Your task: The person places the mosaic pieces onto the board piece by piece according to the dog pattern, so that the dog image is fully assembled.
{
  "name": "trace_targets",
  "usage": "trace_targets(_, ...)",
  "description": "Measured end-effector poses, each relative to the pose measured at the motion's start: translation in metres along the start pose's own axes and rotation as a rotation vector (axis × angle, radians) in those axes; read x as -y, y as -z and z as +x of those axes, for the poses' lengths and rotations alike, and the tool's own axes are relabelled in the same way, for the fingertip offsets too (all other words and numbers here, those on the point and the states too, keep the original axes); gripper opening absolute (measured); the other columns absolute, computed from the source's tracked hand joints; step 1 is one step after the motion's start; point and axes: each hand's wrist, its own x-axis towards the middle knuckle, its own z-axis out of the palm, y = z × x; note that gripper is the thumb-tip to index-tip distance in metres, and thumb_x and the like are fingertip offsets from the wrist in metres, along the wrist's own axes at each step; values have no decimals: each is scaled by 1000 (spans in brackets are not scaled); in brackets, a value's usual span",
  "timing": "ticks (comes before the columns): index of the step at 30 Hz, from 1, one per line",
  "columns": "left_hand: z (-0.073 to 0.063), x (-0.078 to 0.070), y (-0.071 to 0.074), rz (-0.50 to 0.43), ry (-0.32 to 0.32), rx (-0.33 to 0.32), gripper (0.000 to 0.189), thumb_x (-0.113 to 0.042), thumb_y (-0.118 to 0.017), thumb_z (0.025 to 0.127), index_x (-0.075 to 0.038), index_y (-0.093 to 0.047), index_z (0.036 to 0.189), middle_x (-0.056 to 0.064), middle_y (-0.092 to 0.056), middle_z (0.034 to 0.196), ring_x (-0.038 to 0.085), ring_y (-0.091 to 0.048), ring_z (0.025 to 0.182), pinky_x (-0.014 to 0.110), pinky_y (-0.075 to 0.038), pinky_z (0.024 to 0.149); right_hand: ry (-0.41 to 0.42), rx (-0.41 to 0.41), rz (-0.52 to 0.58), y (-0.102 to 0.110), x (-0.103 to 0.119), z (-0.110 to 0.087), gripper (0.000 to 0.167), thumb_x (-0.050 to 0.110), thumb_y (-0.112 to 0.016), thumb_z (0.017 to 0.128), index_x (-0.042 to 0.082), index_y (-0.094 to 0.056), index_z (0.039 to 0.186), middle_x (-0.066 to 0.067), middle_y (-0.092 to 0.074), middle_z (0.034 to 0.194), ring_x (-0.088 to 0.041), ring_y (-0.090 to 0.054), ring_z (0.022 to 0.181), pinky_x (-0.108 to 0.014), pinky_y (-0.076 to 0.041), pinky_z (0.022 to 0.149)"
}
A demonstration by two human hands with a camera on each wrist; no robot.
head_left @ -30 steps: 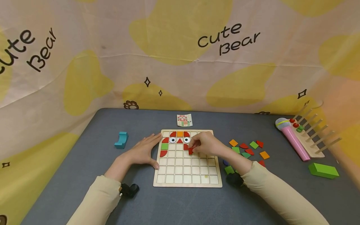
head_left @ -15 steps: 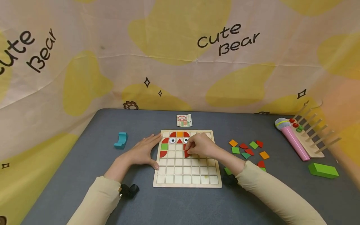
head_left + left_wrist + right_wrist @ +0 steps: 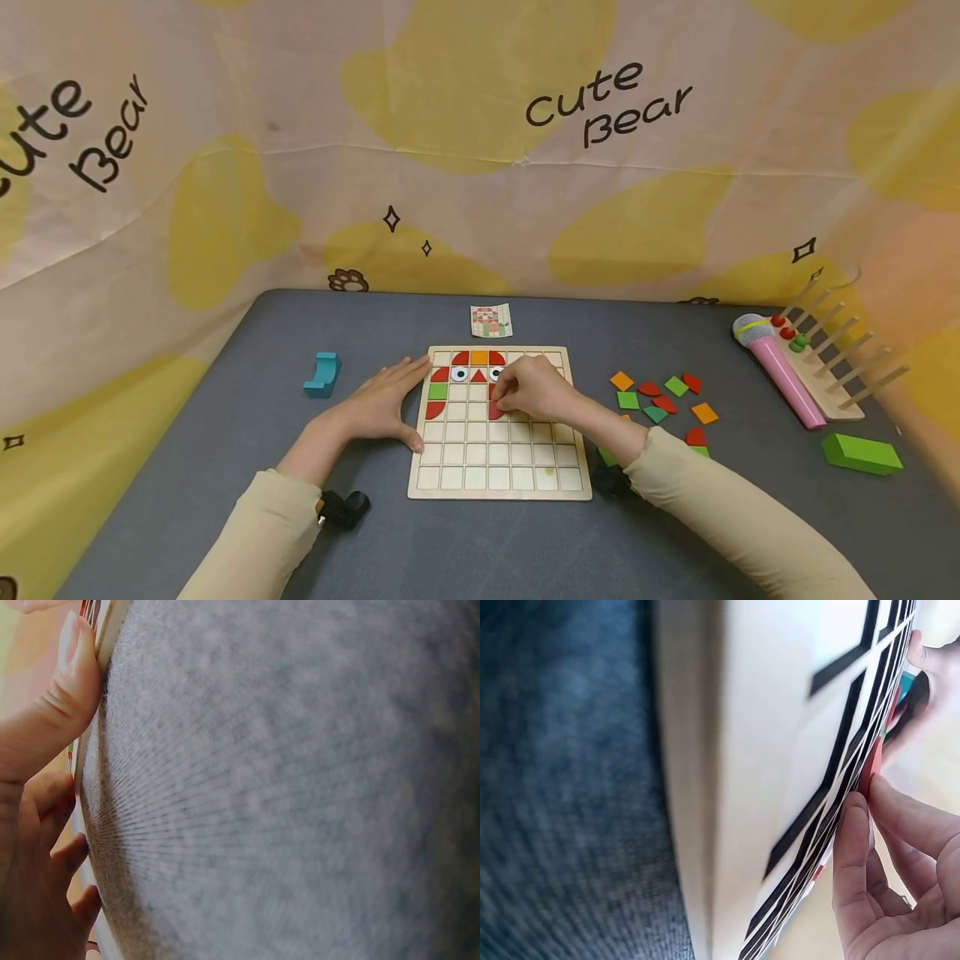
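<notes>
A wooden grid board (image 3: 480, 479) lies on the dark table, its upper rows partly filled with red, orange and green pieces and two eye pieces. My left hand (image 3: 381, 402) lies spread along the board's left edge, thumb and fingertips touching it. Over the board's right half, my right hand (image 3: 542, 388) pinches a red piece (image 3: 871, 769) between thumb and index finger. In the head view this red piece is at a cell in the fourth row, partly covered by the fingers. Whether it sits fully in the cell I cannot tell.
A small picture card (image 3: 491, 321) lies behind the board. Loose coloured pieces (image 3: 664, 405) are scattered to its right. Farther right are a pink microphone (image 3: 791, 379), a pegged wooden stand (image 3: 831, 387) and a green block (image 3: 862, 455). A teal block (image 3: 323, 374) stands left.
My right hand has moved slightly left with the red piece, from beside the cell onto it, and then nearly stopped. The left hand has stayed at the board's edge.
</notes>
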Motion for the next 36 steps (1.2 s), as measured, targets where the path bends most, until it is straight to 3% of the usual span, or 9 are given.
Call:
trace_targets(17, 0, 1, 0, -7, -4, -3, 128, -59, -88, 59, -11, -23, 158, 7, -19, 168, 38, -16, 155, 62, -16, 123, -6, -15, 1, -2, 6, 0, 5, 7, -81, 78, 11, -79, 80, 1, -75, 73, -3, -60, 67, -17, -47, 60)
trace_targets(24, 1, 1, -1, -8, -2, 3, 127, -59, -87, 60, -12, -23, 158, 7, -18, 168, 38, -15, 155, 62, -15, 123, -3, -5, 22, 2, 5, -2, 7, 6, -80, 79, 12, -78, 82, 2, -75, 76, -4, -61, 69, -19, -49, 65)
trace_targets(30, -1, 1, -1, -13, -5, 2, 127, -58, -88, 60, -11, -23, 158, 7, -18, 168, 38, -15, 155, 62, -16, 123, -2, -4, 94, 19, 1, -5, 9, 3, -76, 80, 9, -77, 87, -2, -75, 81, -9, -64, 71, -22, -52, 65)
trace_targets(36, 0, 1, 0, -8, -2, 6, 127, -58, -88, 60, -11, -22, 158, 8, -18, 168, 38, -14, 155, 63, -15, 123, -23, -42, 59, 48, -21, -17, 14, 6, -76, 82, 8, -77, 96, -5, -76, 89, -15, -69, 79, -25, -55, 67)
